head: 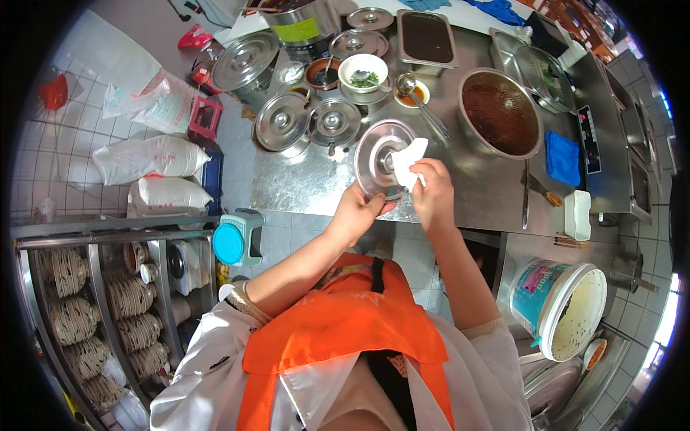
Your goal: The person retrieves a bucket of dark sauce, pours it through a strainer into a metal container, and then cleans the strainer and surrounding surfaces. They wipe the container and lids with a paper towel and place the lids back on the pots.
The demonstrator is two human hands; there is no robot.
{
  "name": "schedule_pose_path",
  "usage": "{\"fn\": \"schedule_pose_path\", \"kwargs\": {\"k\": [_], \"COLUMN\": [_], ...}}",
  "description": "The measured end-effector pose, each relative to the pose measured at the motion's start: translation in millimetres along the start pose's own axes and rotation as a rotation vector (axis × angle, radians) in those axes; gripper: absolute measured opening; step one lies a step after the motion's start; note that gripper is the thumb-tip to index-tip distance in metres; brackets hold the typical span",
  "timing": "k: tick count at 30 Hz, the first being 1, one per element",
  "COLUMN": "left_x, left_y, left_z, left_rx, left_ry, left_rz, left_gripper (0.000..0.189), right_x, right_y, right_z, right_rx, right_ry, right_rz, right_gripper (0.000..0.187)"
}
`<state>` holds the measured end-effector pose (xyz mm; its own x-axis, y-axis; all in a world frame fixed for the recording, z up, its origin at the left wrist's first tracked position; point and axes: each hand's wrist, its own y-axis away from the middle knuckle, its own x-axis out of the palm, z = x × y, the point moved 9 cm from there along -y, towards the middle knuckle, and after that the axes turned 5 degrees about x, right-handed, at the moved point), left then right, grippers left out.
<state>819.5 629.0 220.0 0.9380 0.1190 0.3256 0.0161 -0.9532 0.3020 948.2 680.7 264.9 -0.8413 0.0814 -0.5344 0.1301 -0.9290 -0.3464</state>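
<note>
My left hand (358, 211) grips the near rim of a round stainless steel pot lid (369, 153), tilted above the steel counter (302, 183). My right hand (433, 186) pinches a white paper napkin or cloth (408, 160) against the lid's middle, partly covering its knob. Two lidded steel pots, one under a shiny lid (282, 119) and the other under a second lid (335, 122), stand just left of the held lid. Beyond it are a white bowl of chopped green herbs (363, 73) and a small bowl of reddish sauce (419, 96) with a steel ladle (431, 116) leaning on it.
A large steel bowl of dark red sauce (498, 110) stands at the right, near a blue cloth (562, 157), a knife (525, 199) and a white plastic container (578, 215). At the back is a rectangular steel pan (426, 40). A white bucket (574, 312) sits lower right, a plate rack (97, 269) lower left.
</note>
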Motion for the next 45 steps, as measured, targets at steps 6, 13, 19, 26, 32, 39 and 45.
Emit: {"fn": "schedule_pose_path", "kwargs": {"k": [6,13,19,26,32,39,45], "left_x": [25.8,35.4,30.7,39.1,56.0,48.2,56.4], "left_y": [2.9,6.5,8.3,6.0,6.0,9.5,11.6], "left_z": [-6.8,9.6,11.9,-0.3,-7.3,-10.8,-33.9], "left_rx": [0.052,-0.037,-0.049,-0.017,-0.022,-0.060,0.046], "left_ry": [-0.116,-0.129,-0.114,-0.147,-0.171,-0.154,-0.172], "left_rz": [0.100,0.205,0.166,0.175,0.264,0.313,0.362], "left_gripper": [0.023,0.028,0.027,0.026,0.029,0.027,0.028], "right_x": [-24.1,-21.3,-23.3,-30.1,-50.7,-30.4,-58.4], "right_y": [-17.1,-21.2,-14.3,-23.0,-47.0,-18.3,-60.5], "right_z": [-4.1,27.3,17.8,-19.0,4.3,79.4,52.9], "right_rx": [0.074,-0.157,-0.154,0.084,-0.021,-0.469,-0.270], "right_ry": [-0.177,-0.124,-0.184,-0.184,-0.155,-0.166,-0.061], "right_rz": [-0.092,0.036,0.114,0.094,-0.144,0.205,-0.076], "right_gripper": [0.026,0.019,0.012,0.005,0.009,0.018,0.010]}}
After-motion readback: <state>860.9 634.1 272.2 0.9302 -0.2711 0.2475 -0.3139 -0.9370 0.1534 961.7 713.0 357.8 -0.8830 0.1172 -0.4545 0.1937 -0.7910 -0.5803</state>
